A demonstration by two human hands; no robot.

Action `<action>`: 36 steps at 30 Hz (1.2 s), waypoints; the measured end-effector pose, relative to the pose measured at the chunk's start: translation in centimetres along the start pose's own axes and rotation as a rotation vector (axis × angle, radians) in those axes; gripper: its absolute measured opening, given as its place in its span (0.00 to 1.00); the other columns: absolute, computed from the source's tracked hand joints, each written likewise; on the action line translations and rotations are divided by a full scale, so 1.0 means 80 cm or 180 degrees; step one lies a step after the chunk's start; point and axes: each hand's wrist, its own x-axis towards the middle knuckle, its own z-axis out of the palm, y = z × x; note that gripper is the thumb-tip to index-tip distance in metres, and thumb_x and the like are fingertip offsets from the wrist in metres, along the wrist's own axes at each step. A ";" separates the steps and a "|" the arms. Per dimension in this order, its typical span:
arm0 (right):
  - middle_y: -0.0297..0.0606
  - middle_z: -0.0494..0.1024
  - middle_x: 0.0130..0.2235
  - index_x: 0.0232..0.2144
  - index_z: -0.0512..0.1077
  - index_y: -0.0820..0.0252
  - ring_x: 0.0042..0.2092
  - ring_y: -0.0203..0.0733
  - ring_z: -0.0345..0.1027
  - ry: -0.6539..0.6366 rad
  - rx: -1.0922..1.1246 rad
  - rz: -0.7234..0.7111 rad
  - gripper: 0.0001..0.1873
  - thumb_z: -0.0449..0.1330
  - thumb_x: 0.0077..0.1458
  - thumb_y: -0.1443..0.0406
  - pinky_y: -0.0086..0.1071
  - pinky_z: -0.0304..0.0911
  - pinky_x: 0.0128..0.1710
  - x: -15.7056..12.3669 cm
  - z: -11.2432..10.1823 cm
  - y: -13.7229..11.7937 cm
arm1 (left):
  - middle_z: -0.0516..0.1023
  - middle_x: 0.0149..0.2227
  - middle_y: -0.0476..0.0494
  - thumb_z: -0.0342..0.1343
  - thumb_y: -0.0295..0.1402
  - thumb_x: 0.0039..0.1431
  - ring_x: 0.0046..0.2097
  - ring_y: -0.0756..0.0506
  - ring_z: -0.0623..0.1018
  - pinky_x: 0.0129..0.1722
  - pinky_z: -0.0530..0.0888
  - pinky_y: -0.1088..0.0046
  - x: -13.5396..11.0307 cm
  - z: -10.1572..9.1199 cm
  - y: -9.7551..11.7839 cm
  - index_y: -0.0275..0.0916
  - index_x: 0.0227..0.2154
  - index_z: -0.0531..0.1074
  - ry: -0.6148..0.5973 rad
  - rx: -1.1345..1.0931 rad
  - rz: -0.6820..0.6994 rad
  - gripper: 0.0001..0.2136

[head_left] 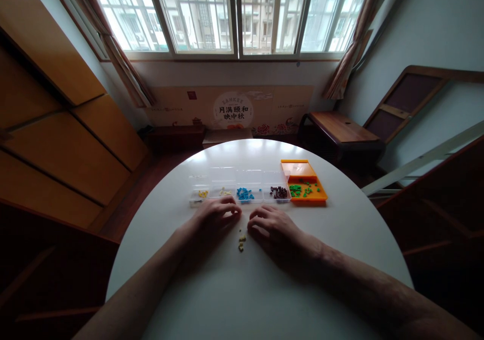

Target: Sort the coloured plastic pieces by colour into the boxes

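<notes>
My left hand rests on the white round table, its fingers curled and nearly together just in front of the clear tray. Facing it, my right hand is also closed, with bent fingers and the tips low to the tabletop. Anything small in either hand is hidden from me. A few pale yellow toy bricks lie loose between my forearms. Inside the clear tray are blue bricks, dark brown bricks, yellow bricks and cream bricks, each kind in its own compartment.
An orange box with its lid open adjoins the tray's right end and holds green bricks. Past the table's far edge stand a wooden stool and a printed cardboard panel under the window. Orange cabinets are at left.
</notes>
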 end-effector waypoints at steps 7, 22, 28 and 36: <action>0.43 0.80 0.45 0.41 0.75 0.57 0.46 0.46 0.73 0.0062 -0.0072 0.0190 0.07 0.58 0.73 0.68 0.40 0.71 0.52 0.000 -0.004 -0.004 | 0.84 0.40 0.49 0.61 0.38 0.73 0.28 0.53 0.75 0.29 0.69 0.76 0.000 -0.013 0.002 0.45 0.41 0.85 0.0827 0.0894 -0.0697 0.08; 0.39 0.80 0.39 0.41 0.74 0.57 0.41 0.43 0.73 0.0556 0.0376 0.0584 0.05 0.59 0.70 0.71 0.36 0.70 0.44 -0.008 0.003 0.009 | 0.83 0.40 0.46 0.61 0.42 0.72 0.27 0.53 0.73 0.28 0.70 0.77 0.000 -0.016 0.005 0.42 0.44 0.85 0.1058 0.0820 -0.1178 0.11; 0.36 0.82 0.41 0.44 0.76 0.56 0.39 0.39 0.75 0.0984 0.1015 0.0977 0.02 0.64 0.71 0.64 0.33 0.73 0.42 -0.006 0.004 0.013 | 0.83 0.39 0.45 0.65 0.37 0.69 0.26 0.55 0.72 0.29 0.73 0.77 0.005 0.002 0.020 0.43 0.44 0.85 0.0654 0.0109 -0.0277 0.07; 0.37 0.82 0.41 0.44 0.74 0.55 0.39 0.39 0.75 0.0996 0.1199 0.1028 0.07 0.66 0.70 0.59 0.32 0.73 0.39 -0.003 0.002 0.012 | 0.84 0.40 0.43 0.66 0.38 0.70 0.27 0.53 0.74 0.31 0.76 0.75 0.012 0.018 0.036 0.43 0.45 0.84 0.0473 -0.0113 0.0077 0.07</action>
